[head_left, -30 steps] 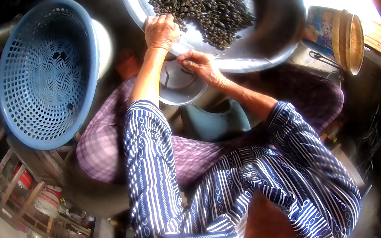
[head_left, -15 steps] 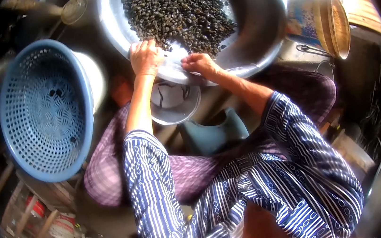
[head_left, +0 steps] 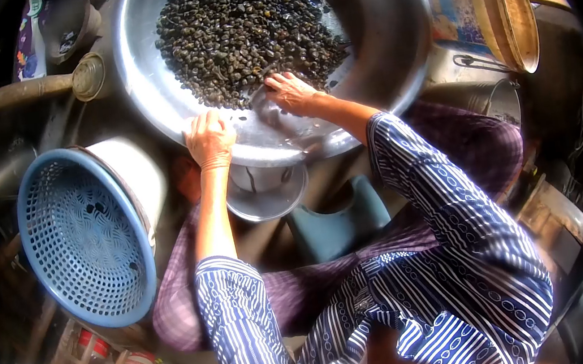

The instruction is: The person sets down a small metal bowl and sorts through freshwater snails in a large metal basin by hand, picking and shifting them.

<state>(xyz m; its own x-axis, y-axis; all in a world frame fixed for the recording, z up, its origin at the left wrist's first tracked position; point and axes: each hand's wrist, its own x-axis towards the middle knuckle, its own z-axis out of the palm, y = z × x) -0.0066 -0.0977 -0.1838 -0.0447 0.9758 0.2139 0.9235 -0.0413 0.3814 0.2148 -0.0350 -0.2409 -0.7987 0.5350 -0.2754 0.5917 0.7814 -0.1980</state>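
Observation:
A wide metal basin holds a heap of small dark shellfish. At its near left rim is my left hand, its fingers bent over the edge and gripping it. My right hand is inside the basin at the near edge of the heap. Its fingers are curled down, the tips partly hidden, and I cannot make out what they hold. A blurred, shiny patch lies just below that hand. A few loose shells lie on the bare metal between the hands.
On the left, a blue perforated basket leans against a white bucket. A clear tub and a teal stool stand below the basin. A worn bucket lies at right, near metal tongs. A wooden-handled ladle is upper left.
My hands have moved apart: the left stays by the rim, while the right has shifted into the basin toward the shellfish. The camera view has tilted, showing things lower.

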